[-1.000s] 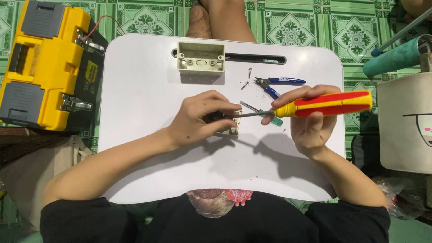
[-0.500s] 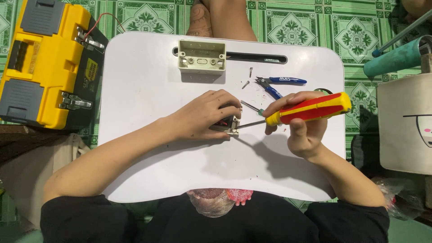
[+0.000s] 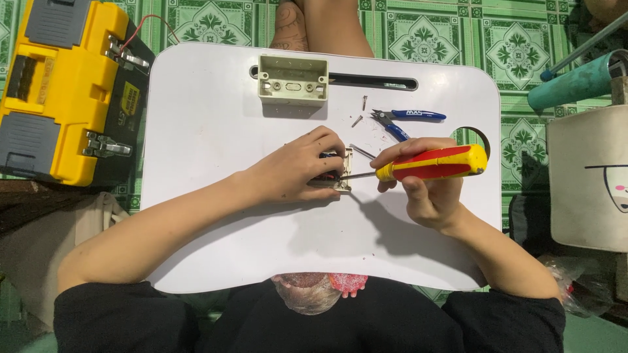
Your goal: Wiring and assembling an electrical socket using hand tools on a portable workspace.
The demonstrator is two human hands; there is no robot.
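Sitting on my green patterned tile floor [image 3: 425, 36], white lap table [image 3: 209, 117] over legs, yellow toolbox [image 3: 62, 91] beside it, even lighting.

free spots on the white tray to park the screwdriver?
Bare: the tray strip between its left edge and the left hand, and the near part below both forearms. Crowded: around the blue-handled cutters, loose screws and right hand holding the screwdriver.
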